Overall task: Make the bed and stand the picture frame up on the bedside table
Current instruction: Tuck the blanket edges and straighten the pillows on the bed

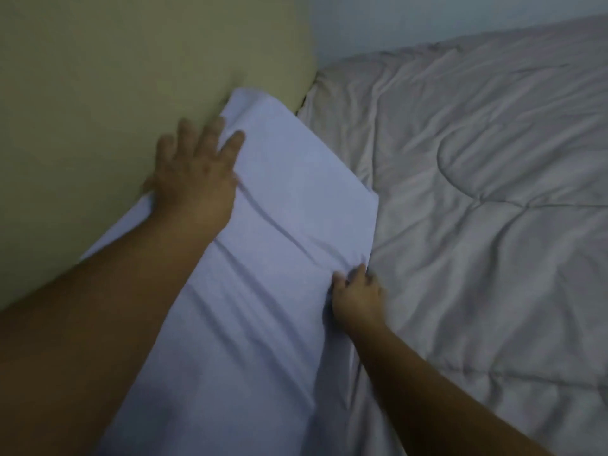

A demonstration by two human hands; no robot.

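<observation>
A white pillow point(279, 225) lies along the head of the bed, leaning against a pale yellow-green headboard point(98, 93). My left hand point(194, 169) rests flat on the pillow's upper edge where it meets the headboard, fingers spread. My right hand point(357, 294) grips the pillow's right edge, bunching the cloth between its fingers. A grey-beige quilted comforter point(477, 192) covers the bed to the right, wrinkled in places. No picture frame or bedside table is in view.
A light wall point(427, 18) runs behind the far side of the bed. The comforter reaches up to the pillow's right edge and to the headboard's corner.
</observation>
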